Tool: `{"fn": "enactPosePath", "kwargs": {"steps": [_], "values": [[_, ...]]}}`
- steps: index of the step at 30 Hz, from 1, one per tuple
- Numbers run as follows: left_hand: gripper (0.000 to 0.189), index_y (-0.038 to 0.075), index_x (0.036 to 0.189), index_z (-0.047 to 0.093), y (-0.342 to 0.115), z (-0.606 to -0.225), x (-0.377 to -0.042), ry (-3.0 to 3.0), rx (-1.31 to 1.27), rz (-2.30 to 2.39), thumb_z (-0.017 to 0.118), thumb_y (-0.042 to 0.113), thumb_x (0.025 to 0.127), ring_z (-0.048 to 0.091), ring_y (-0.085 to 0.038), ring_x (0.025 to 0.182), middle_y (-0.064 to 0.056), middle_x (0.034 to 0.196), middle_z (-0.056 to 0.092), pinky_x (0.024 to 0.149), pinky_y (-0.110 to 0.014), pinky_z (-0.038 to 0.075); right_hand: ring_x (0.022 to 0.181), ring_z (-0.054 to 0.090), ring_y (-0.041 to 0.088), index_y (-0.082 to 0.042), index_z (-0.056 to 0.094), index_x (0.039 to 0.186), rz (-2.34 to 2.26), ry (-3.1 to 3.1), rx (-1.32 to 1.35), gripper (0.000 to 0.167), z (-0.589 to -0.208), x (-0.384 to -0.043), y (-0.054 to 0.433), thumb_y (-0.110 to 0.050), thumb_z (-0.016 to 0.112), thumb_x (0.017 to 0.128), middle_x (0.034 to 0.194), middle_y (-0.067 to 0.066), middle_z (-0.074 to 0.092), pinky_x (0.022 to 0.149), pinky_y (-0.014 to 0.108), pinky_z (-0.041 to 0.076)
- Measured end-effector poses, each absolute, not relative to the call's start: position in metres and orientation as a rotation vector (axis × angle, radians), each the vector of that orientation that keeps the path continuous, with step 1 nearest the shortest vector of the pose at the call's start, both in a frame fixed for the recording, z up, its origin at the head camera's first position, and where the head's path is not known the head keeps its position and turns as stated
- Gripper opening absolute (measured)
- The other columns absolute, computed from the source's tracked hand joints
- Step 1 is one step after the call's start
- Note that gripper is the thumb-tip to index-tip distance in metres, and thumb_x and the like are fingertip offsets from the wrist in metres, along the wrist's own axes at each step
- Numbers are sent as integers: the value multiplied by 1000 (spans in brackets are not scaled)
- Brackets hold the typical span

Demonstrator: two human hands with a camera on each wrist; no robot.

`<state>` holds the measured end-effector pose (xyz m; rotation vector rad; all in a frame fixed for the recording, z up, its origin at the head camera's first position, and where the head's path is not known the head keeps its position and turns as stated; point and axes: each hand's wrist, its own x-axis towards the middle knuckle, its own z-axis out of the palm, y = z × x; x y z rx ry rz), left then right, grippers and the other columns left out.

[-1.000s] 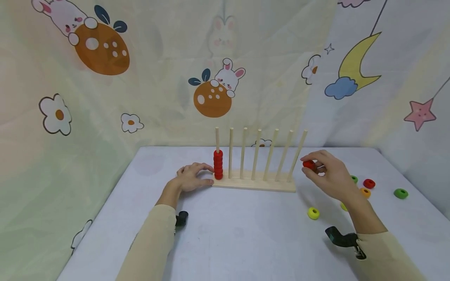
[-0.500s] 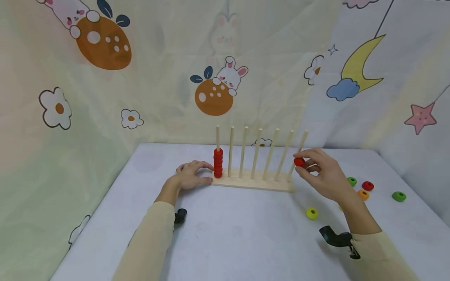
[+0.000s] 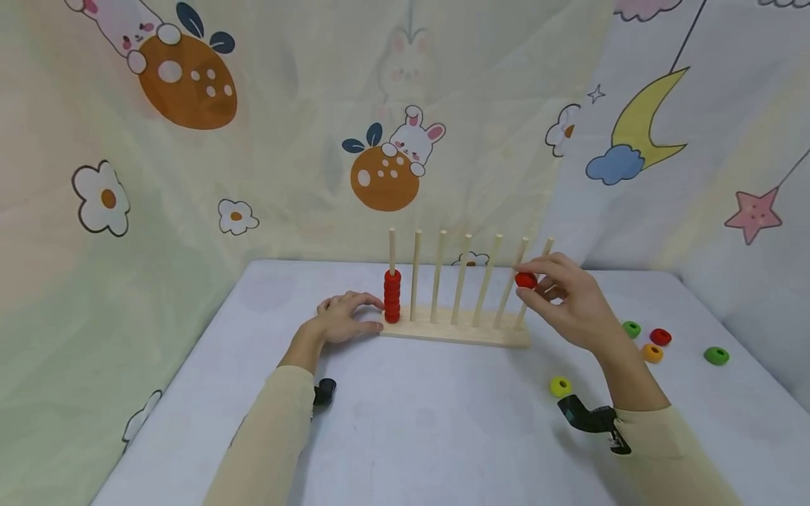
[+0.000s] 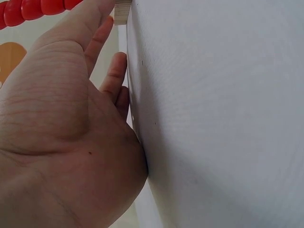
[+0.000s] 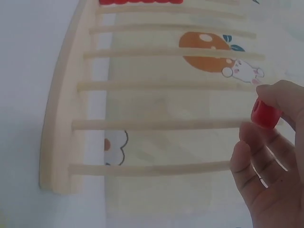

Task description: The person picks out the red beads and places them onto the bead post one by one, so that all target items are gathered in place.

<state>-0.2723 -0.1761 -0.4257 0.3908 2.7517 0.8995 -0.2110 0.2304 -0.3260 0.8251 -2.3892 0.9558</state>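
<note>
A wooden peg rack (image 3: 455,336) with a row of upright rods stands toward the back of the table. Red beads (image 3: 391,299) are stacked on its leftmost rod, whose top stays bare. My left hand (image 3: 344,320) rests at the rack's left end, thumb extended and fingertips at the base. Between thumb and fingertips my right hand (image 3: 569,302) pinches a single red bead (image 3: 525,280). In the right wrist view this bead (image 5: 265,114) shows its hole, and it is beside the rods toward the rack's right end, off any rod.
Loose beads lie on the table at right: a yellow bead (image 3: 560,386), an orange bead (image 3: 652,353), a red bead (image 3: 661,337), a green bead (image 3: 631,329) and another green bead (image 3: 716,355). A patterned cloth (image 3: 285,140) hangs behind the table.
My right hand has carried the red bead left and slightly up, from beside the rack to the rods at its right end. My left hand has stayed at the rack's left end.
</note>
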Motion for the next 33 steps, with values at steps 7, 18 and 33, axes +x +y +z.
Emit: {"fn": "enactPosePath", "kwargs": {"steps": [7,18,33], "values": [[39,42,129,60,-176,-425,-271,2753,391,911,71,48,92,30,-36,147,-2,150,47,119,-65,2,77,63,10,-16,72,127,1042,-2351,845,40,-325,-213,215,-3,78,90,112,-1,62,72,16,54],[42,40,131,59,-177,-428,-273,2758,401,904,70,48,92,28,-38,147,-4,151,46,118,-66,2,76,63,13,-12,62,127,1094,-2331,831,40,-323,-215,198,-4,77,91,110,1,63,69,19,55],[40,41,130,60,-177,-423,-270,2755,401,902,71,49,92,31,-37,145,-2,149,47,119,-65,3,75,59,12,-16,71,121,1023,-2334,918,31,-321,-222,188,-6,76,92,113,-2,61,68,20,54]]}}
